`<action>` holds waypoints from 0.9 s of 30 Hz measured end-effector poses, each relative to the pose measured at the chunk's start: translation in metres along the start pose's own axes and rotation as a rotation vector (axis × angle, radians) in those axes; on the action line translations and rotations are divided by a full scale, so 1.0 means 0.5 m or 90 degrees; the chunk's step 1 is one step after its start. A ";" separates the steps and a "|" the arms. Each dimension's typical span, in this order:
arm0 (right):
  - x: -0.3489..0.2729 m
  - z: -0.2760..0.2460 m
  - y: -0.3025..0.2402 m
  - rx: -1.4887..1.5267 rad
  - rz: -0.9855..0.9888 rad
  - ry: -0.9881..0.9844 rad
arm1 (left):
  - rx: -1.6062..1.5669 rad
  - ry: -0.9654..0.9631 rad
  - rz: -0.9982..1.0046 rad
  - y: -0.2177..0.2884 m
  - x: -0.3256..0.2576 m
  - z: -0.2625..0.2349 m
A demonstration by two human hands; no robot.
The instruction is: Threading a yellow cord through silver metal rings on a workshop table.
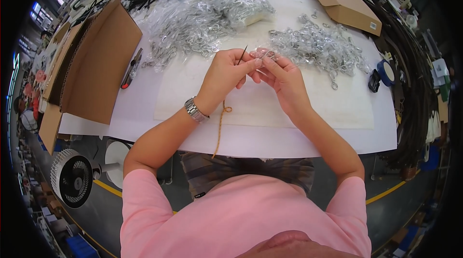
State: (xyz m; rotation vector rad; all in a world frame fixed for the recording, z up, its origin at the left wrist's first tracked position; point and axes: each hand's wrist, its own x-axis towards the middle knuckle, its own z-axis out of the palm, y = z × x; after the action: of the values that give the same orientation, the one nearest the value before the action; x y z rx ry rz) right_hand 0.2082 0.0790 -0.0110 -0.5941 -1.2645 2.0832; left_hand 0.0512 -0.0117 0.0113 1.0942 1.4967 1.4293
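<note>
My left hand (235, 68), with a metal-banded watch (194, 109) on its wrist, is closed around a thin dark pointed tool (242, 54) whose tip sticks up. Close against it, my right hand (284, 76) pinches a small shiny metal piece (268, 55) that seems partly in clear plastic; the fingers hide most of it. Fingertips of both hands meet over the table's white sheet (308, 108). Below the left hand, a yellow-brown cord (220, 130) with a small loop trails to the table's front edge. Its upper end is hard to make out.
Clear bags of metal rings and clasps (193, 29) are heaped at the back left, loose bagged ones (318, 48) at the right. An open carton (96, 60) and a red-black cutter (131, 70) lie left. A carton (345, 5) and blue tape roll (385, 73) sit right.
</note>
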 end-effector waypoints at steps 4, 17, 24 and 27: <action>0.009 -0.009 -0.006 -0.046 -0.010 0.011 | -0.093 -0.085 -0.076 -0.012 0.020 -0.046; 0.015 -0.010 -0.044 -0.151 0.084 -0.168 | 0.025 -0.083 0.053 -0.011 0.022 -0.044; 0.005 -0.010 -0.062 -0.297 0.059 -0.148 | -0.047 -0.058 0.041 -0.004 0.013 -0.030; 0.008 -0.016 -0.064 -0.299 0.055 -0.145 | -0.207 -0.089 0.008 -0.010 0.014 -0.042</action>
State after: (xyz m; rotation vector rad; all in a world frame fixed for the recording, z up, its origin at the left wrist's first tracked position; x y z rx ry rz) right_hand 0.2196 0.0980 0.0139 -0.6319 -1.9169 1.9690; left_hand 0.0288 -0.0119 0.0079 0.9795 1.1142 1.5087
